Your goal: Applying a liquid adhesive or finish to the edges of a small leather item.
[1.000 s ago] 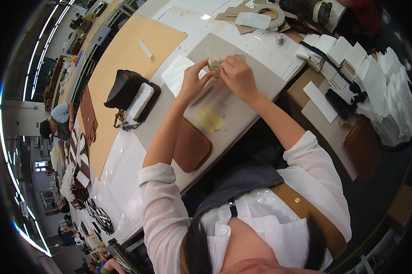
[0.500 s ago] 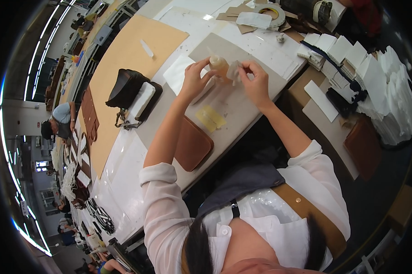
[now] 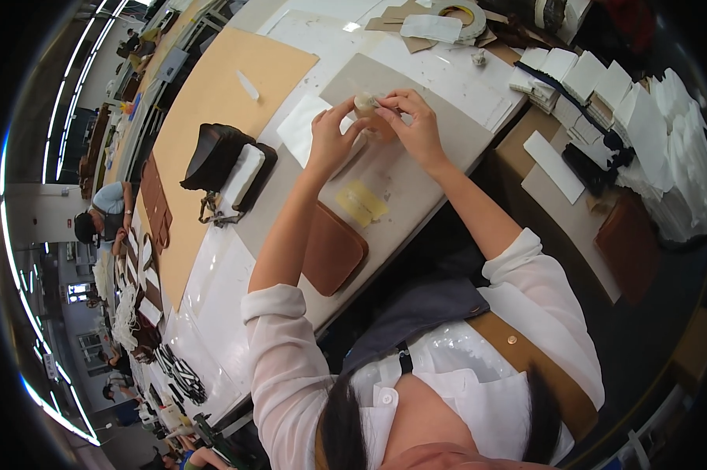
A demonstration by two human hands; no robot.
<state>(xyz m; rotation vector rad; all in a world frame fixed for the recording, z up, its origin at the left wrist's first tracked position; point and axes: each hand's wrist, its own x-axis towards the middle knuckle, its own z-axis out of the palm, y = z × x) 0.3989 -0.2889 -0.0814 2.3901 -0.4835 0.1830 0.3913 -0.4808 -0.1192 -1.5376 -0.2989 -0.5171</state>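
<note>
My left hand (image 3: pixel 334 133) is curled round the side of a small translucent bottle (image 3: pixel 382 131) with amber content, standing over the grey board on the table. At the bottle's pale top, my right hand (image 3: pixel 414 131) is closed, thumb and fingers pinched together. A bit of something whitish shows at those fingertips, mostly hidden. Between my forearms, a yellow note (image 3: pixel 361 202) lies on the board. Beside my left forearm is a brown leather piece (image 3: pixel 334 249) with rounded corners, and a white sheet (image 3: pixel 299 129) lies beyond my left hand.
A black leather bag (image 3: pixel 216 160) stands left on the table, near a tan sheet (image 3: pixel 205 102) with a white blade-shaped tool (image 3: pixel 248 84). Tape rolls (image 3: pixel 467 23) and card scraps lie at the far side. Stacked white pieces (image 3: pixel 580 86) are on the right. Another person (image 3: pixel 107 211) works far left.
My right hand has moved left to the bottle's top, bringing the pale piece it pinched against it. My left hand stays round the bottle.
</note>
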